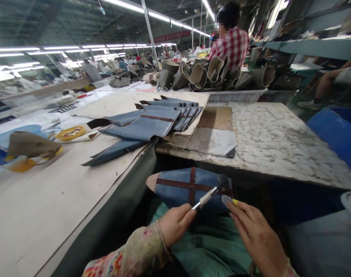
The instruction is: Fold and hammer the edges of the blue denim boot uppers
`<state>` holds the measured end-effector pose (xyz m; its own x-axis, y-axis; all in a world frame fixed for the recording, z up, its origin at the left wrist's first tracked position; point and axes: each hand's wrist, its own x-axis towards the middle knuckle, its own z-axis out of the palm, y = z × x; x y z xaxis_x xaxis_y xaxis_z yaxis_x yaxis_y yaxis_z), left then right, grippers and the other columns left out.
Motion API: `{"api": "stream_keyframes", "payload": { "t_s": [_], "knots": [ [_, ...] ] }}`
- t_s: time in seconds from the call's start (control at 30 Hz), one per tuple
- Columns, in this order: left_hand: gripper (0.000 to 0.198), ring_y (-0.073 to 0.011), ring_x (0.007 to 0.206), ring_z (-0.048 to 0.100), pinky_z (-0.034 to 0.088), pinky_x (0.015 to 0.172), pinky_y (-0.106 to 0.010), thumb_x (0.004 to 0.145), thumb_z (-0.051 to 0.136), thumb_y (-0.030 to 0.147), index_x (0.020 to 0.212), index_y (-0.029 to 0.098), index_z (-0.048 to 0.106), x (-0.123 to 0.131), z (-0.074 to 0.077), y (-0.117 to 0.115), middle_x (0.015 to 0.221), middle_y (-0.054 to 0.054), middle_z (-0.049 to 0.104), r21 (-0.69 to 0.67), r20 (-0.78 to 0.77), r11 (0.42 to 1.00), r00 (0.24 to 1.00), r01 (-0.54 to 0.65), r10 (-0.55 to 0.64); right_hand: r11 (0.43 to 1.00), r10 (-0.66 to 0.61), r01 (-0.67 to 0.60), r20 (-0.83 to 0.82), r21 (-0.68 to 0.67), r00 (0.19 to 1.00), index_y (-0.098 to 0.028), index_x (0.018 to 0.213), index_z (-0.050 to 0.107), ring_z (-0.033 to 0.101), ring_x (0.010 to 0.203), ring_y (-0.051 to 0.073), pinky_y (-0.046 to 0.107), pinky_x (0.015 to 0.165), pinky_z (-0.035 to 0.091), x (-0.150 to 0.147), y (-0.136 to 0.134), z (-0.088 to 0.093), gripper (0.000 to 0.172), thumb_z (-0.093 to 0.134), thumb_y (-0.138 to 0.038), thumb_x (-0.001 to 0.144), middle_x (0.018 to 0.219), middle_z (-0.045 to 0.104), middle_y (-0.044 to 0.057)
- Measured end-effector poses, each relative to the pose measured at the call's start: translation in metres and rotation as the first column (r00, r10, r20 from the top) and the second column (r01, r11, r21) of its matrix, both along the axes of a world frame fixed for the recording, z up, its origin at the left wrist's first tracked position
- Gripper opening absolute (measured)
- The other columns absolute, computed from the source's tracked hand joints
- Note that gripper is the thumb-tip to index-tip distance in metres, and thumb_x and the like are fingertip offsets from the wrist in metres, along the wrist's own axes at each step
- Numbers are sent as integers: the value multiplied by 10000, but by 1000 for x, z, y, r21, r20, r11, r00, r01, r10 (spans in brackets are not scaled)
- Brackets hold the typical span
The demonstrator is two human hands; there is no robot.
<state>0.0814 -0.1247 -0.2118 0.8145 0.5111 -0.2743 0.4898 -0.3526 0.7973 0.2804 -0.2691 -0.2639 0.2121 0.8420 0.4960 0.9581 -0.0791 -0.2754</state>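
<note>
My left hand is closed around the metal handle of a hammer with a pale wrap on its shaft. Its dark rounded head is over the right end of a blue boot upper with crossing brown strips and a beige tip, lying across my lap. At the upper's lower right edge is my right hand, fingers together at a small pale, rounded flat piece. A bit of yellow shows at a fingertip; I cannot tell whether it is a finger cover.
A stack of blue boot uppers lies on the worktable ahead. Olive boot shafts fill a grey tray behind. To the left are a yellow tape roll and a brown piece; a blue bin stands right. A co-worker is beyond.
</note>
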Motion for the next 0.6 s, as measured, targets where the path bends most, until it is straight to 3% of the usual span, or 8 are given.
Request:
{"api": "stream_keyframes", "payload": {
  "t_s": [0.07, 0.17, 0.23, 0.37, 0.43, 0.53, 0.6],
  "knots": [
    [304, -105, 572, 387, 303, 545, -227, 872, 317, 379, 688, 175, 447, 1, 1, -2, 603, 33, 402, 44, -68, 999, 998, 17, -14, 1000, 5, -6, 9, 4, 1000, -218, 1171, 536, 530, 992, 182, 313, 852, 448, 1, -1, -1, 335, 366, -338, 909, 1051, 582, 55],
    [323, -105, 589, 403, 312, 557, -223, 886, 285, 392, 719, 177, 459, -7, 5, -4, 622, 30, 414, 61, 15, 997, 999, -43, 42, 1000, 16, -16, 22, 12, 1000, -233, 1184, 527, 534, 991, 185, 320, 856, 443, 3, -3, -3, 350, 354, -365, 909, 1057, 580, 51],
    [347, -108, 604, 416, 326, 576, -221, 896, 255, 412, 752, 178, 467, -18, 6, -4, 646, 23, 429, 78, 65, 993, 994, -91, 86, 1000, 20, -20, 24, 8, 1000, -230, 1198, 513, 529, 1003, 190, 331, 867, 437, 4, -3, -5, 359, 347, -367, 911, 1069, 573, 55],
    [360, -113, 570, 406, 322, 556, -229, 891, 273, 431, 718, 178, 461, -48, 3, -3, 613, 21, 418, 118, -76, 987, 990, -112, 121, 999, 40, -40, 58, 1, 998, -222, 1200, 509, 526, 1011, 197, 333, 867, 437, 7, -1, -6, 364, 345, -370, 910, 1087, 569, 56],
    [377, -113, 566, 405, 320, 553, -229, 895, 267, 439, 726, 176, 477, -60, 5, -2, 607, 21, 417, 121, -72, 986, 990, -115, 125, 998, 67, -68, 89, 10, 994, -221, 1201, 508, 531, 1004, 198, 325, 854, 443, 8, 0, -6, 375, 343, -386, 907, 1090, 573, 53],
    [395, -112, 593, 418, 324, 569, -223, 908, 233, 440, 767, 173, 488, -69, 11, -3, 644, 15, 438, 153, 17, 974, 986, -166, 165, 995, 95, -99, 137, 26, 986, -217, 1216, 497, 541, 987, 209, 330, 824, 452, 12, 2, -6, 402, 331, -409, 904, 1088, 579, 55],
    [370, -109, 584, 417, 316, 559, -220, 909, 245, 425, 757, 178, 475, -71, 11, -3, 640, 19, 435, 181, -25, 969, 984, -167, 174, 992, 106, -115, 166, 44, 980, -215, 1243, 473, 546, 983, 222, 347, 817, 452, 16, 3, -11, 410, 324, -390, 904, 1086, 584, 60]
  ]
}}
